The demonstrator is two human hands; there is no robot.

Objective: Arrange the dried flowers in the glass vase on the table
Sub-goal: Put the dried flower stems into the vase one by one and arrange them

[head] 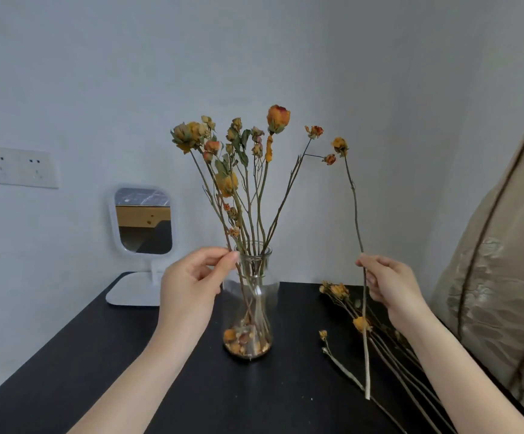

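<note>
A clear glass vase point(252, 311) stands mid-table with several dried orange and yellow flowers point(238, 151) rising from it and loose petals at its bottom. My left hand point(188, 286) pinches one stem at the left of the vase's rim. My right hand point(392, 286) holds a single long dried flower stem point(356, 208) upright, to the right of the vase and apart from it; its small orange bud sits at the top. More dried flowers point(361, 324) lie flat on the black table point(104, 364) below my right hand.
A white-framed stand mirror point(143, 220) sits at the table's back left, behind my left hand. A wall socket plate point(13, 167) is on the left wall. Beige quilted fabric point(489, 292) hangs along the table's right edge.
</note>
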